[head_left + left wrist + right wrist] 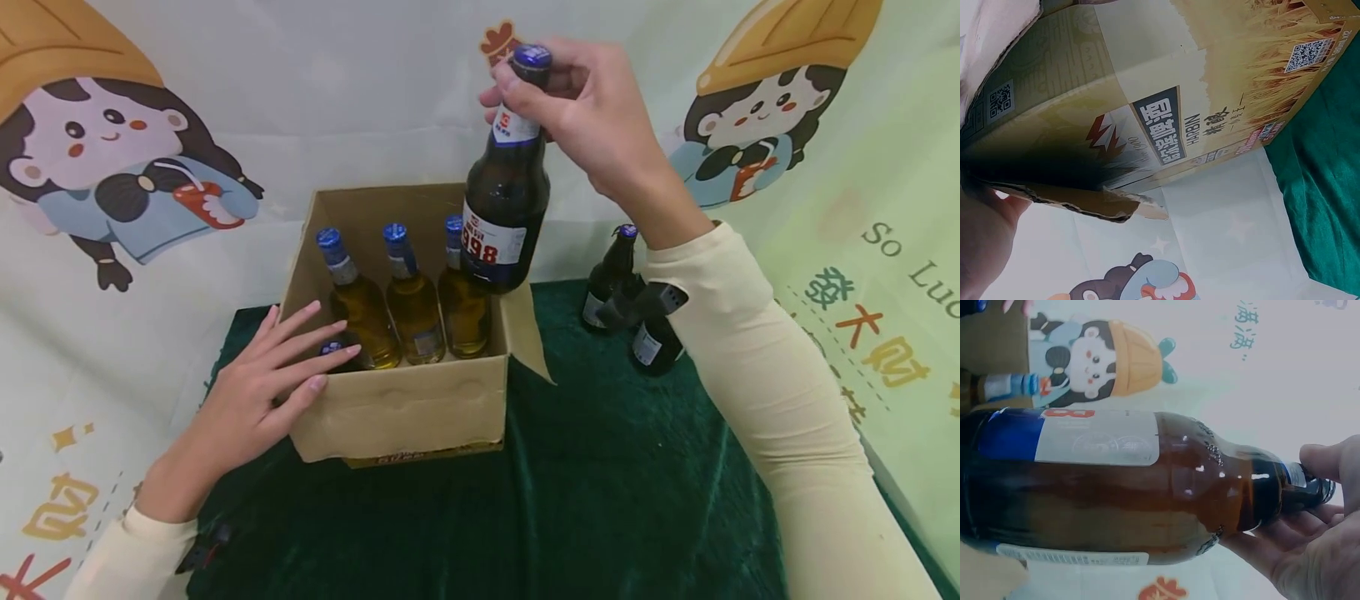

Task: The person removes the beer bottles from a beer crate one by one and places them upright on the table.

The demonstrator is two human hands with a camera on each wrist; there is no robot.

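Observation:
A brown beer bottle [510, 179] with a blue cap and a white "998" label hangs above the right side of the cardboard box [420, 404]. My right hand [592, 104] grips it by the neck; the right wrist view shows thumb and fingers round the neck. My left hand [262, 379] rests on the box's front left corner with its fingers spread. Inside the box stand several blue-capped bottles [416, 312]. One cap [332, 347] shows partly under the left fingers. In the left wrist view, the printed box side [1166, 125] fills much of the picture.
Dark bottles [611, 279] stand on the green cloth [600, 483] right of the box, partly behind the right forearm. A box flap [528, 333] sticks out to the right. A printed white backdrop [375, 92] hangs close behind.

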